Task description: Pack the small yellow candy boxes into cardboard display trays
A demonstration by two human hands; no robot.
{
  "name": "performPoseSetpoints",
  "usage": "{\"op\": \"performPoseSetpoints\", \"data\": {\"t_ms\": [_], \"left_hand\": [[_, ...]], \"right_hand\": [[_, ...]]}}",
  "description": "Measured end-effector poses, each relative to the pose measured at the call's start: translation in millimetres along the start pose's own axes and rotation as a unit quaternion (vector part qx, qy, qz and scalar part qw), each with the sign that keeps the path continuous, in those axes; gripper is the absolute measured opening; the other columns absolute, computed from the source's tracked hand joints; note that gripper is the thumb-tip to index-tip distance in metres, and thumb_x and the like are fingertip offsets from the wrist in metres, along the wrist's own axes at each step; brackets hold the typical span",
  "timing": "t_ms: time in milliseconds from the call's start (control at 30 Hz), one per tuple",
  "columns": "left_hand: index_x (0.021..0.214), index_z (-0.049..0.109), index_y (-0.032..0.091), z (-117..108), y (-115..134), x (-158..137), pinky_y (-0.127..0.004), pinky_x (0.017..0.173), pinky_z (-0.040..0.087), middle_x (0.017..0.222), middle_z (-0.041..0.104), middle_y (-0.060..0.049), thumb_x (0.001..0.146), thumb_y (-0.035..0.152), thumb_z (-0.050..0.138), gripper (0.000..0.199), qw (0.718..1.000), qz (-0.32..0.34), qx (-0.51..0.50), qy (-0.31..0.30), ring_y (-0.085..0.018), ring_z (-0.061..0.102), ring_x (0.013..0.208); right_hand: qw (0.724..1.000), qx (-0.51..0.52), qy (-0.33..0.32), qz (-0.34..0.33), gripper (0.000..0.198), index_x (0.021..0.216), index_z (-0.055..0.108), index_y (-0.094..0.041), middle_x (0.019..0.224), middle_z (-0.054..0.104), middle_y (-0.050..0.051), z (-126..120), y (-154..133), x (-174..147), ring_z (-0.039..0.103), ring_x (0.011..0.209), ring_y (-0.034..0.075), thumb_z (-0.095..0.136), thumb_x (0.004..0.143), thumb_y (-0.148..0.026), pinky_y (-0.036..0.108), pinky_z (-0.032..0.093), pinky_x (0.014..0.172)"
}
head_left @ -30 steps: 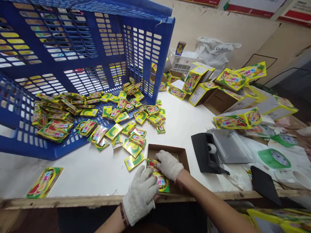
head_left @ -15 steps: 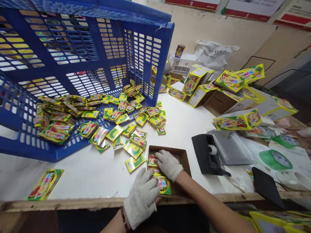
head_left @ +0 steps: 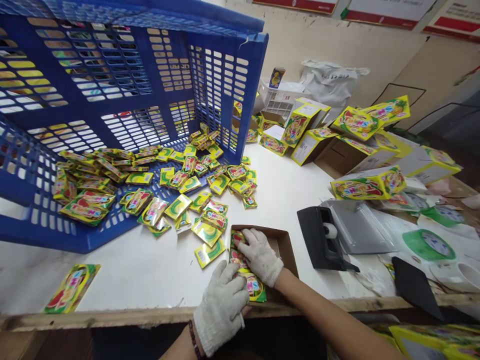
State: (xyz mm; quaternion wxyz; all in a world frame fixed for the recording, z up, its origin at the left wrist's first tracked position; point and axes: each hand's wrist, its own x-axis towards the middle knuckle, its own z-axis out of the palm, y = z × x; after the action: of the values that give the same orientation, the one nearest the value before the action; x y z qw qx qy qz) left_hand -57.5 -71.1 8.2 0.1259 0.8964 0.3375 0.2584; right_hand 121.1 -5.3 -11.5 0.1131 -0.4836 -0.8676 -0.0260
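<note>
A shallow brown cardboard box [head_left: 288,250] stands open at the table's front edge. Along its left side lie several small yellow-green packs with fruit pictures, the nearest pack [head_left: 255,287] face up. My right hand [head_left: 260,257], in a white knitted glove, reaches into the box with slightly bent fingers resting on the packs. My left hand [head_left: 221,307], gloved too, lies at the box's near left corner. Its fingers are stretched out against the nearest pack's edge, and its thumb is mostly hidden. Left of the box lie loose packs [head_left: 209,252].
A tipped blue plastic crate [head_left: 210,75] spills packs from the left. One pack [head_left: 73,288] lies alone at front left. Right of the box are a black tape dispenser [head_left: 324,237], a clear plastic tray [head_left: 360,230] and green tape [head_left: 428,244]. Printed cartons [head_left: 358,186] are piled behind.
My right hand has shifted very slightly over the packs in the box. My left hand stays at the near left corner. The whole view has moved a little.
</note>
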Motion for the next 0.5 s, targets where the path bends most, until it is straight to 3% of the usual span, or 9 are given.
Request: {"op": "performPoseSetpoints", "data": {"t_ms": [100,233,333,500], "left_hand": [[0.079,0.056,0.022,0.5,0.6,-0.4,-0.049,0.102,0.032,0.088,0.065,0.002,0.073,0.031,0.073,0.020,1.000,-0.006,0.001,-0.001,-0.026,0.053,0.107],[0.079,0.056,0.021,0.4,1.4,-0.5,-0.049,0.103,0.033,0.091,0.066,0.002,0.073,0.028,0.073,0.019,1.000,-0.004,-0.005,0.003,-0.026,0.053,0.109],[0.078,0.056,0.021,-0.8,1.9,0.3,-0.049,0.102,0.035,0.090,0.065,0.002,0.072,0.026,0.073,0.018,1.000,-0.001,-0.008,0.004,-0.026,0.053,0.109],[0.077,0.056,0.020,-3.5,2.9,3.5,-0.049,0.100,0.039,0.088,0.065,0.001,0.071,0.024,0.073,0.018,1.000,0.000,-0.006,0.009,-0.027,0.054,0.108]], "right_hand": [[0.999,0.042,0.013,-0.008,0.026,0.113,0.067,-0.019,0.127,0.057,0.016,6.6,6.7,-9.4,0.049,0.114,0.027,0.058,0.089,-0.017,0.044,0.043,0.098],[0.980,0.164,0.036,0.105,0.038,0.115,0.066,-0.019,0.112,0.065,0.011,9.3,16.2,-6.9,0.058,0.104,0.021,0.045,0.088,-0.004,0.036,0.050,0.091],[0.963,0.216,0.012,0.159,0.038,0.109,0.068,-0.020,0.103,0.068,0.006,7.0,16.4,5.2,0.062,0.094,0.017,0.041,0.087,-0.003,0.030,0.050,0.087],[0.977,0.087,-0.091,0.171,0.029,0.108,0.069,-0.018,0.108,0.064,0.014,-5.9,1.7,19.4,0.054,0.100,0.025,0.044,0.094,-0.016,0.036,0.044,0.084]]}}
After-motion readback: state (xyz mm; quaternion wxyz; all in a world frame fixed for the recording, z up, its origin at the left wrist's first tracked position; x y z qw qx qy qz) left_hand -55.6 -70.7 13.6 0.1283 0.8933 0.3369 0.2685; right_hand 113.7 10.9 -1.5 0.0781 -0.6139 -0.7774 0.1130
